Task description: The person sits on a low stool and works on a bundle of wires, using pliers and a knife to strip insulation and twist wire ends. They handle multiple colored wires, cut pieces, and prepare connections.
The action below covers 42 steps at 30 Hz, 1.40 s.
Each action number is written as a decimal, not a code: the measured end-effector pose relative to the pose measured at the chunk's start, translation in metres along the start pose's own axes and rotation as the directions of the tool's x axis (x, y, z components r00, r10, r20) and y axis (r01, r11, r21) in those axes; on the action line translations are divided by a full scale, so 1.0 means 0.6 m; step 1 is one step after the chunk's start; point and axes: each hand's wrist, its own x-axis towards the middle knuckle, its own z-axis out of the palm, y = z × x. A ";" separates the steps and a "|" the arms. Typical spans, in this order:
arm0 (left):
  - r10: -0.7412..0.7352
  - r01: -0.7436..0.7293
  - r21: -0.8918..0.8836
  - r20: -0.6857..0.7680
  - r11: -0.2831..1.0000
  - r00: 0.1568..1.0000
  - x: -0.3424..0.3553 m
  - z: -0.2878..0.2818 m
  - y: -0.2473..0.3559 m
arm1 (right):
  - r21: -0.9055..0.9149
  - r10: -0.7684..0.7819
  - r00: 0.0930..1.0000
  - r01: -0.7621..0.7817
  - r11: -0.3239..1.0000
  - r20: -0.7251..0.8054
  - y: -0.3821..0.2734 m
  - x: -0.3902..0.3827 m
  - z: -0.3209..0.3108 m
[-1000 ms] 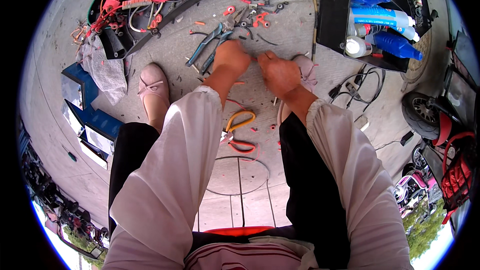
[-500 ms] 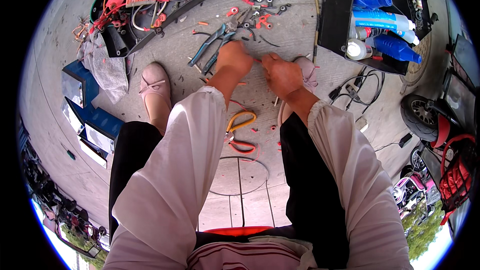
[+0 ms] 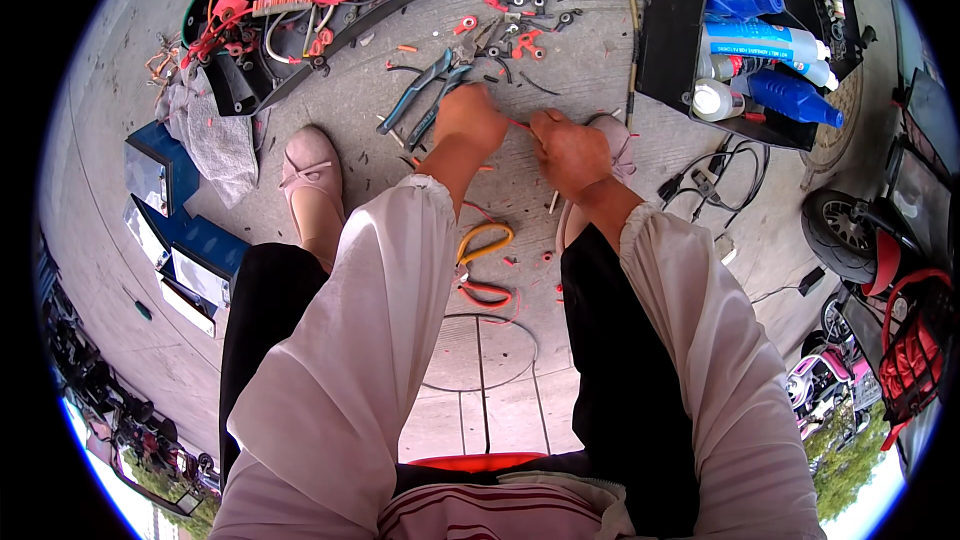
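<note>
Head view shows your left hand [image 3: 471, 122] and right hand [image 3: 572, 148] grasping a thin red strand [image 3: 519, 125] at upper centre.

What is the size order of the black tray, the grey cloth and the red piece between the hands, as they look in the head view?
1. Black tray, partly cut off
2. Grey cloth
3. Red piece, clearly smallest
</note>
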 end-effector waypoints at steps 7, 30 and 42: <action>-0.015 0.011 0.031 0.132 0.999 0.991 -0.008 -0.022 0.019 | -0.008 0.020 1.000 -0.020 1.000 0.005 0.003 -0.005 -0.002; 0.023 -0.023 0.022 -0.013 1.000 1.000 -0.002 0.001 -0.002 | -0.238 -0.070 0.997 0.074 0.968 0.024 0.010 -0.019 -0.008; 0.005 -0.005 0.009 -0.012 1.000 1.000 -0.004 0.000 0.002 | -0.150 -0.006 0.998 0.016 0.989 0.063 0.015 -0.019 -0.011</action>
